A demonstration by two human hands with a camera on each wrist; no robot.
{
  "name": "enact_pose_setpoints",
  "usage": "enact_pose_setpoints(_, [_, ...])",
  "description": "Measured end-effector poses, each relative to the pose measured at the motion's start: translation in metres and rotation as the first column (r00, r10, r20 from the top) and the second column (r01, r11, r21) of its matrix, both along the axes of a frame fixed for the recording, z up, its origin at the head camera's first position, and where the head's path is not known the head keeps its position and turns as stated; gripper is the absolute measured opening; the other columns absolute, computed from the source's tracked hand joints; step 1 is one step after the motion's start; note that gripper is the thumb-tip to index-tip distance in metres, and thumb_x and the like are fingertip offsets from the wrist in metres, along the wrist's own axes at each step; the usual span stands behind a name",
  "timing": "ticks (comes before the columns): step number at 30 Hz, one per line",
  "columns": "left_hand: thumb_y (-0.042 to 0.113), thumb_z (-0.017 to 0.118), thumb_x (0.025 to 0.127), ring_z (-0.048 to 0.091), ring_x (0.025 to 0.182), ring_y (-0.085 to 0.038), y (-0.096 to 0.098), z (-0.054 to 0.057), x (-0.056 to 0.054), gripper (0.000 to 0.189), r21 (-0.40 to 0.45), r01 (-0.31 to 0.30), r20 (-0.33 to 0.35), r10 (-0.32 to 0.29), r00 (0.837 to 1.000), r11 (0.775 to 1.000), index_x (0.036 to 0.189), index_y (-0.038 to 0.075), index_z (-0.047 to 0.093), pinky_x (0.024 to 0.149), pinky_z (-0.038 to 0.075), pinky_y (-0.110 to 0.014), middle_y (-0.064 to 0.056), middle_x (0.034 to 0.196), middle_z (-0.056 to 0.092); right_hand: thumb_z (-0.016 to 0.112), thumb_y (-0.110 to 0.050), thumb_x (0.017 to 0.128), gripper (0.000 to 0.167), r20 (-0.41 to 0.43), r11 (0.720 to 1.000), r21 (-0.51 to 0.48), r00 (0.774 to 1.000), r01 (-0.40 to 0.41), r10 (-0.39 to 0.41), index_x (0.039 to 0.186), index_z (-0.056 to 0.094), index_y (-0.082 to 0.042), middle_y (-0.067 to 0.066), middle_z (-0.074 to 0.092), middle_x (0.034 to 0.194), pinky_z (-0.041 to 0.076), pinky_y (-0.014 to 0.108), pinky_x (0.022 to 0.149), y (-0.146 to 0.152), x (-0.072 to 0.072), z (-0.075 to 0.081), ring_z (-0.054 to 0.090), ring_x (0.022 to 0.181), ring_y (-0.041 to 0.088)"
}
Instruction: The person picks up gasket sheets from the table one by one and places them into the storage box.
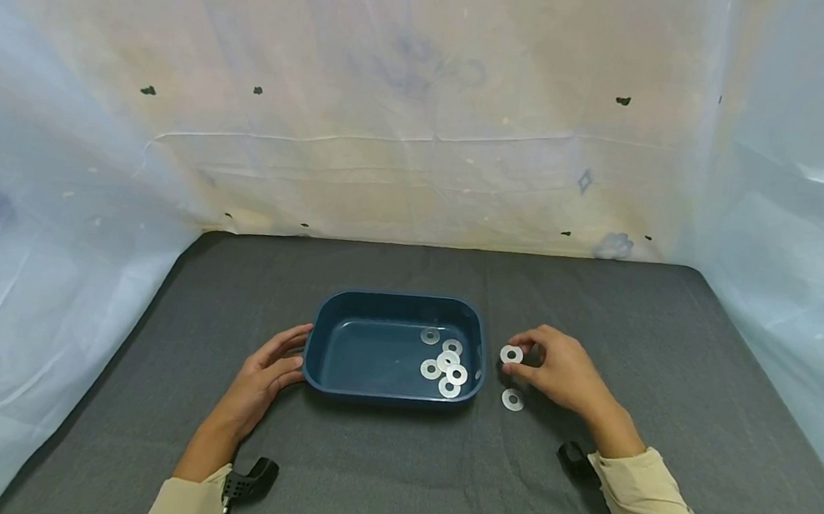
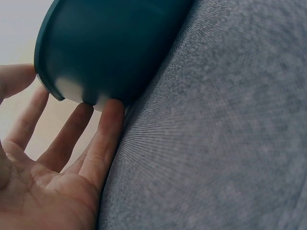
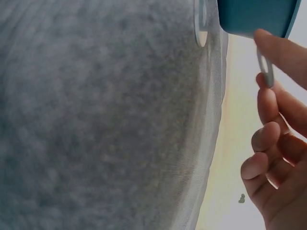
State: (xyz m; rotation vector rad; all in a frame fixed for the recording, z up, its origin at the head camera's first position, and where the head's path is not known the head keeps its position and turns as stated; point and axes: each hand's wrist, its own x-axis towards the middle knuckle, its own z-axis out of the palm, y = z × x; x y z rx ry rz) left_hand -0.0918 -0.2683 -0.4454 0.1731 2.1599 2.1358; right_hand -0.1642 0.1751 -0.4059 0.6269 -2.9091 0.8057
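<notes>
A dark blue rectangular tray (image 1: 371, 357) stands on the grey cloth, with several flat metal washers (image 1: 448, 360) lying at its right end, some overlapping. My left hand (image 1: 261, 379) touches the tray's left side; in the left wrist view its fairly straight fingers (image 2: 108, 132) rest against the outer wall, with the thumb at the rim. Just right of the tray, my right hand (image 1: 562, 369) pinches one washer (image 1: 505, 354) between thumb and fingers, above the cloth. In the right wrist view this washer (image 3: 269, 80) appears edge-on. Another washer (image 1: 506, 398) lies on the cloth nearby.
A grey cloth (image 1: 389, 472) covers the table. Pale patterned sheets hang behind as a back wall (image 1: 430, 83) and along the left (image 1: 39, 293) and right (image 1: 820, 250). Black wrist mounts (image 1: 251, 481) sit by both sleeves.
</notes>
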Motion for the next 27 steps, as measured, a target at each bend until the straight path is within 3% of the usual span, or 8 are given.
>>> enact_pose_setpoints(13, [0.018, 0.053, 0.104, 0.06, 0.119, -0.005, -0.001, 0.0, 0.0, 0.052, -0.002, -0.007, 0.009, 0.007, 1.0, 1.0, 0.153, 0.01, 0.037, 0.093, 0.054, -0.024, -0.011, 0.149, 0.042, 0.084, -0.032, 0.081, 0.033, -0.049, 0.999, -0.037, 0.999, 0.012, -0.014, 0.107, 0.074, -0.016, 0.002, 0.063, 0.092, 0.035, 0.027, 0.063, -0.003, 0.0, 0.006, 0.045, 0.072, 0.011])
enact_pose_setpoints(27, [0.018, 0.053, 0.104, 0.058, 0.121, -0.006, 0.0, -0.001, 0.0, 0.052, 0.001, -0.002, 0.002, 0.002, 1.0, 1.0, 0.153, 0.01, 0.037, 0.093, 0.054, -0.024, -0.013, 0.149, 0.042, 0.081, -0.035, 0.083, 0.033, -0.061, 0.999, -0.044, 0.998, 0.015, -0.017, 0.11, 0.073, -0.017, 0.004, 0.061, 0.092, 0.033, 0.029, 0.064, -0.014, -0.003, 0.023, 0.044, 0.076, 0.014])
